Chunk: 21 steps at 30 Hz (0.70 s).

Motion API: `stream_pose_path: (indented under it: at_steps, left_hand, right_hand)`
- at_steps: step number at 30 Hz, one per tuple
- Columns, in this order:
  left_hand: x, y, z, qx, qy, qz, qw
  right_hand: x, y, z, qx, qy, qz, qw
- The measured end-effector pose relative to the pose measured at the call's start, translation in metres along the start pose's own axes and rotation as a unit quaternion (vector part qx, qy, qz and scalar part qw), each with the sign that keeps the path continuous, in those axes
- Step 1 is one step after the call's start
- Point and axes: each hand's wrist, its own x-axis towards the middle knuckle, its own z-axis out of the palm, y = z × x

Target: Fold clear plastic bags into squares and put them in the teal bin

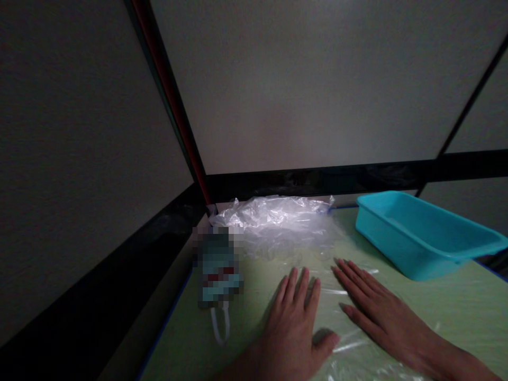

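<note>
My left hand (292, 323) lies flat, palm down, with its fingers spread on the green tabletop (254, 296). To its right, my right hand (377, 307) also rests palm down, fingers stretched out, on clear plastic film (351, 346) that covers part of the surface. Neither hand grips anything. Beyond both hands, a crumpled clear plastic sheet (278, 217) is bunched along the table's far edge. The film shows shiny creases between and below my hands.
A turquoise plastic basin (416, 238) stands at the right. On the left side lies a pixelated, blurred object (220, 264) with a white loop (220, 325) at its lower end. Pale panels with dark strips rise behind and left.
</note>
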Motion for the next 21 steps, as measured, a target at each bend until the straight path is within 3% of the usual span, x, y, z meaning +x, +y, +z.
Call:
stream_pose_path:
  at_steps: [8, 13, 17, 21]
  left_hand:
    - [0.001, -0.001, 0.000, 0.005, -0.001, -0.002, 1.000]
    - [0.001, -0.001, -0.003, 0.003, -0.006, -0.001, 1.000]
    - [0.003, -0.003, -0.007, 0.010, -0.010, 0.007, 1.000]
    - [0.006, -0.006, -0.015, 0.029, -0.004, 0.007, 1.000]
  right_hand:
    - [-0.001, 0.000, -0.003, 0.025, -0.007, -0.012, 1.000]
    - [-0.003, -0.007, -0.025, 0.072, -0.013, -0.043, 0.996]
    - [-0.009, -0.012, -0.049, 0.125, -0.065, -0.106, 0.984]
    - [-0.018, -0.011, -0.063, 0.202, -0.127, -0.112, 0.965]
